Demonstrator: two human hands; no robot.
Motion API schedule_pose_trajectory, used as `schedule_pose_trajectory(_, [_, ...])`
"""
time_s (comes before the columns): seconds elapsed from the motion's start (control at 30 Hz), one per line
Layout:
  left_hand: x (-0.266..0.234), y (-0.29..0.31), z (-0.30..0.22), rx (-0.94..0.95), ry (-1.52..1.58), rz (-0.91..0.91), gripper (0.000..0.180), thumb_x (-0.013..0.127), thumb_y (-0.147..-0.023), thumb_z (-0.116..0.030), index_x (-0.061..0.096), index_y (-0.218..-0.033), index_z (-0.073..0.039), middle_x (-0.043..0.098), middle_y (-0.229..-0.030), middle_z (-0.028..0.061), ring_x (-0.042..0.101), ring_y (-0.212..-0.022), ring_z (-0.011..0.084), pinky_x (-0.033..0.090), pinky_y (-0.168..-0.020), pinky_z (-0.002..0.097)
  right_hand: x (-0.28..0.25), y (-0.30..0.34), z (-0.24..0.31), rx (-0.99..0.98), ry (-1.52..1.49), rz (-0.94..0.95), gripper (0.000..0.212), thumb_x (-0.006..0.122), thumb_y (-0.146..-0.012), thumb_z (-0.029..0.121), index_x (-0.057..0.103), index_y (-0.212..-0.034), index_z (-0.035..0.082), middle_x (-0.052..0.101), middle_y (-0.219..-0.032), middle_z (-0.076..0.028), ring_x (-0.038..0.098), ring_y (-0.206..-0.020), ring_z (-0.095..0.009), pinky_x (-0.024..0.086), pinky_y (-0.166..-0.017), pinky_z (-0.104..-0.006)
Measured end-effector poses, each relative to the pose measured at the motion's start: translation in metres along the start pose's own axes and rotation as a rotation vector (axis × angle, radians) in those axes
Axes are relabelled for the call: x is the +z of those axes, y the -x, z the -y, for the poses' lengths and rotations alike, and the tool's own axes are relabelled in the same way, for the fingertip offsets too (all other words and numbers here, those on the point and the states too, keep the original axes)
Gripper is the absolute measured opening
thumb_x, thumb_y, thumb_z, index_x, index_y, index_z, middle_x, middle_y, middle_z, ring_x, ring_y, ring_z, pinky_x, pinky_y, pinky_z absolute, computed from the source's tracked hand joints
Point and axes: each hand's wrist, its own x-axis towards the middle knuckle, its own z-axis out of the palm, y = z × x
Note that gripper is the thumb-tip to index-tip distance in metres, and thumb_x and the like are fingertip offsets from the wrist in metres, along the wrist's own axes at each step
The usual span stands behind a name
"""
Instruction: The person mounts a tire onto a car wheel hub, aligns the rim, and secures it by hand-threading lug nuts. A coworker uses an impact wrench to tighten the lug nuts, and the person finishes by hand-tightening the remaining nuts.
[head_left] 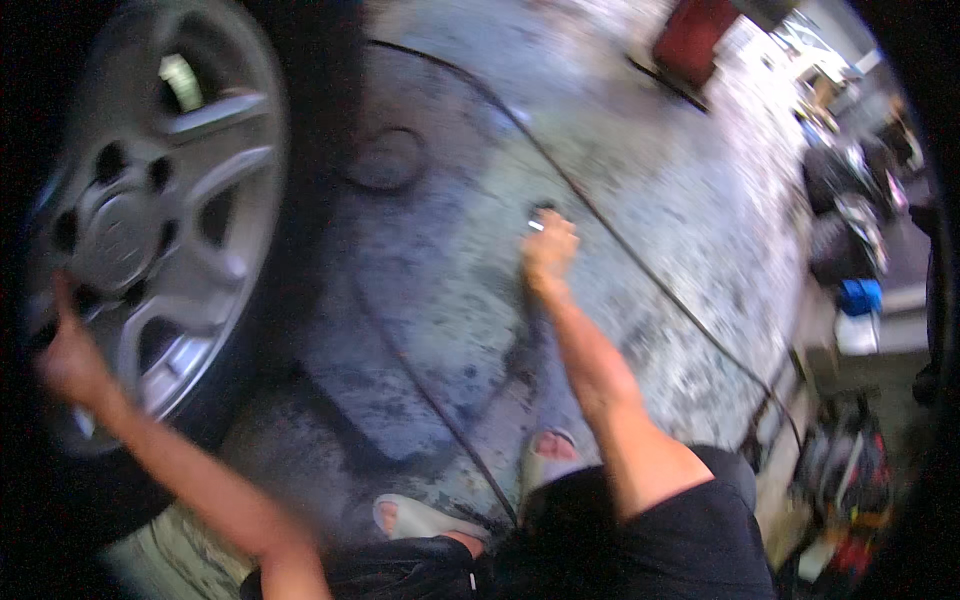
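The wheel, a silver-grey alloy rim inside a thick black tyre, stands upright at the person's left and takes up most of that side. Beside it spreads a worn, stained concrete floor, blue-grey and brightest toward the upper right. A long dark hose runs across the floor from top centre down to the lower right; a second dark hose slants toward the feet. At the upper right stands a red object, cut off by the frame. Along the right edge lie dark bags, with a white container just below a blue item.

Near the bottom are the person's black clothing and two pale sandals, worn on the feet. The right hand reaches out over the floor, well apart from the wheel, its fingers curled around a small dark item with a bright patch; blur hides what it is. The left hand is at the lower left of the rim, one finger extended toward the recesses around the round centre cap. Whether it touches the metal or grips anything, I cannot tell.
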Motion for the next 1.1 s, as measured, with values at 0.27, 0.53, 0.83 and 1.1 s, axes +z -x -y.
schedule_pose_trajectory(0.27, [-0.037,0.011,-0.069,-0.393,0.451,-0.054,0.078,0.099,-0.071,-0.040,0.064,-0.121,0.008,0.072,-0.115,0.0251,0.070,-0.109,0.0403,0.052,-0.098,0.0465,0.015,-0.011,-0.004,-0.118,0.339,0.264,0.024,0.069,-0.087,0.017,0.074,-0.109,0.008,0.070,-0.112,-0.015,0.062,-0.112,-0.034,0.051,-0.093,-0.0451])
schedule_pose_trajectory(0.53, [-0.054,0.001,-0.081,-0.345,0.547,-0.132,0.068,0.098,-0.072,-0.027,0.064,-0.117,0.010,0.071,-0.113,0.0264,0.069,-0.105,0.0416,0.051,-0.096,0.0471,-0.010,-0.016,0.118,0.194,-0.503,0.424,0.033,0.074,-0.094,0.028,0.072,-0.111,0.000,0.075,-0.107,-0.022,0.072,-0.103,-0.033,0.054,-0.093,-0.0439])
schedule_pose_trajectory(0.83, [-0.041,0.001,-0.068,-0.230,0.473,-0.165,0.070,0.100,-0.069,-0.031,0.064,-0.107,0.014,0.072,-0.105,0.0295,0.070,-0.096,0.0410,0.053,-0.090,0.0472,-0.161,0.009,0.386,0.018,-1.721,0.598,0.025,0.074,-0.097,0.011,0.072,-0.118,-0.002,0.078,-0.104,-0.013,0.075,-0.098,-0.020,0.060,-0.087,-0.0324])
schedule_pose_trajectory(1.1, [-0.031,-0.003,-0.060,-0.084,0.386,-0.238,0.061,0.102,-0.065,-0.034,0.071,-0.079,0.016,0.075,-0.085,0.0292,0.072,-0.072,0.0374,0.057,-0.075,0.0456,-0.204,0.050,0.481,0.081,-1.910,0.376,0.025,0.077,-0.089,-0.003,0.070,-0.114,-0.006,0.074,-0.108,-0.011,0.074,-0.101,-0.018,0.061,-0.092,-0.0311])
